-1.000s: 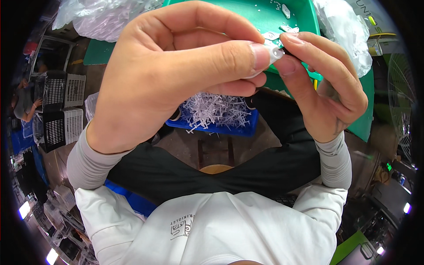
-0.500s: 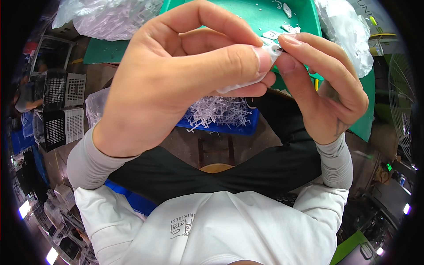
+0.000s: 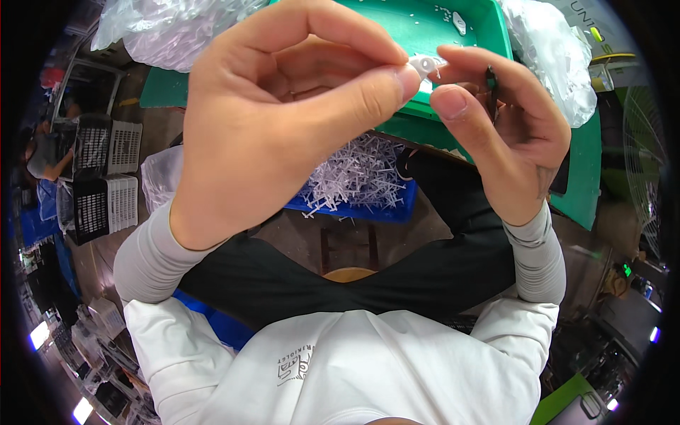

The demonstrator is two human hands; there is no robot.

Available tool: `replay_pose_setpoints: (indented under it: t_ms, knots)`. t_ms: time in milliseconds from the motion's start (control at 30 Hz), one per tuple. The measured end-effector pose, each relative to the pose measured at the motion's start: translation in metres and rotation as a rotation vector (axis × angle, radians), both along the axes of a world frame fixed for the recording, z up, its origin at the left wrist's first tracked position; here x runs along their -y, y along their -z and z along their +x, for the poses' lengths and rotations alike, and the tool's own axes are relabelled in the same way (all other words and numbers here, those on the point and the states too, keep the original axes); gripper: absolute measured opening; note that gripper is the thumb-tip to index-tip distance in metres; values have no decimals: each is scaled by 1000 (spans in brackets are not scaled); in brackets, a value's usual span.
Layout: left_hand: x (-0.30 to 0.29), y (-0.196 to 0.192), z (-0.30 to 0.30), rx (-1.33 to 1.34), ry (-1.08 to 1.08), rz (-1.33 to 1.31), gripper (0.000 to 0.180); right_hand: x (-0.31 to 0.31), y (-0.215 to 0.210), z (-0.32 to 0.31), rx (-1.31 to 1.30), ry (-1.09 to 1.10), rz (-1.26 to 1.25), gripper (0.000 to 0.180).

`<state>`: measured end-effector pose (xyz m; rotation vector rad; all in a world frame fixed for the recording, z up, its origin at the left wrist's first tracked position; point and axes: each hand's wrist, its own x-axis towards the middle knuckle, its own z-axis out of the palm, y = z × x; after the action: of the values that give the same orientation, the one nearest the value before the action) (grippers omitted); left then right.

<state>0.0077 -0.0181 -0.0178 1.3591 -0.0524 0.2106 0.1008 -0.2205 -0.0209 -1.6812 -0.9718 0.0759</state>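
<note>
Between the thumb and index finger of my left hand is a small white plastic part with a round hole in it. The hand is closed on it, over the near edge of a green tray. Just to the right, my right hand has its thumb and index finger apart, clear of the part. A slim dark tool sits among its curled fingers; its kind is hidden. Inside the tray lie a white oval part and several tiny white bits.
Below the tray, a blue bin holds a heap of thin white plastic pieces. Clear plastic bags stand left of the tray, with another bag on its right. Black and white crates are stacked far left, near another person.
My right hand has drawn back from the white part, and its thumb and index finger have spread. The part now shows more fully in my left fingertips, turned a little.
</note>
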Motion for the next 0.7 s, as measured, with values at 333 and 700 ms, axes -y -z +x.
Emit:
replay_pose_setpoints:
  t_ms: [333,700]
  knots:
    - [7,8,7,435,-181,398,20,2,-6,-1,-31,89,-99,15]
    - [-13,-21,14,234,-83,718,15,-5,1,0,-255,-51,39,12]
